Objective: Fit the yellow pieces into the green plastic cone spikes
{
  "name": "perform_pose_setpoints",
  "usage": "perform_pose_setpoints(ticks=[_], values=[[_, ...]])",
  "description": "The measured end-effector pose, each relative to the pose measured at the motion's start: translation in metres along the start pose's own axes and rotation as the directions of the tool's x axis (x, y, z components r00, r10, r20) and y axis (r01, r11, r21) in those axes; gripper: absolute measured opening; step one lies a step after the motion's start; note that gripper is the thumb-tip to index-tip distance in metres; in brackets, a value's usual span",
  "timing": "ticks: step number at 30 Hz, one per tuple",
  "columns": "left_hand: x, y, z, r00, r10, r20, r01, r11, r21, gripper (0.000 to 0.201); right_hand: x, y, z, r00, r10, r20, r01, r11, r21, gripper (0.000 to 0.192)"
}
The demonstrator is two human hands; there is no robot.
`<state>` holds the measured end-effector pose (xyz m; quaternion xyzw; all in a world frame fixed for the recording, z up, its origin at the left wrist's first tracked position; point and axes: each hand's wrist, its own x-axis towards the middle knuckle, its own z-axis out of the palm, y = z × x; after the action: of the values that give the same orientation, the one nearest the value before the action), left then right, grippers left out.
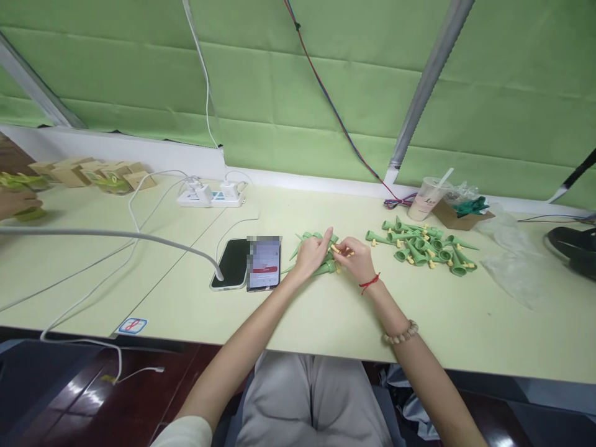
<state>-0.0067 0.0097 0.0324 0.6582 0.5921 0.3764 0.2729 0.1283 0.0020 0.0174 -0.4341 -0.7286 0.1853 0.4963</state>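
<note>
**Pinching a small yellow piece over a heap of green cones**

Sitting at a pale table [326, 323], a person has both hands close together in the middle. The left hand [313, 251] rests on a small heap of green cones [321, 268], with its fingers curled and one finger pointing up toward the other hand. I cannot tell if it really grips a cone. The right hand [356, 257] pinches a little yellow piece [336, 249] between its fingertips, right beside the left hand's finger. A red string and a bead band go round the right arm.

A bigger pile of green cones [421, 247] with yellow bits lies near the right hand, a bit farther back on the table. Behind that pile stand a plastic cup [426, 200] with a straw and a small brown box [459, 215]. A clear plastic bag [510, 254] lies off to the right.

Just left of the hands lie two phones [246, 264], side by side, and a grey cable touches the darker one. A white power strip [210, 196] sits near the back wall. Far to the left are small cardboard boxes [88, 172], and another person's hand [16, 202] shows at the edge.
</note>
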Motion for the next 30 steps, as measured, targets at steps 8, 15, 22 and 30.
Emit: perform_pose_setpoints(ticks=[8,15,22,30], values=[[0.006,-0.008,-0.004,0.993,0.099,0.059,-0.089,0.984,-0.156,0.064,0.006,-0.007,-0.004,0.778,0.474,0.411,-0.628,0.584,0.514,0.038],[0.000,-0.004,-0.007,0.998,0.063,-0.001,-0.063,0.998,0.029,0.061,0.001,-0.008,0.007,0.868,0.417,0.268,-0.495,0.692,0.526,0.030],[0.000,-0.009,-0.006,0.996,-0.057,-0.073,0.062,0.996,0.071,0.063,-0.007,-0.011,0.021,0.988,0.152,-0.020,-0.141,0.952,0.271,0.020],[0.006,-0.018,-0.008,0.999,0.045,-0.013,-0.046,0.998,-0.051,0.061,-0.001,-0.015,0.022,0.771,0.472,0.427,-0.631,0.480,0.609,0.036]])
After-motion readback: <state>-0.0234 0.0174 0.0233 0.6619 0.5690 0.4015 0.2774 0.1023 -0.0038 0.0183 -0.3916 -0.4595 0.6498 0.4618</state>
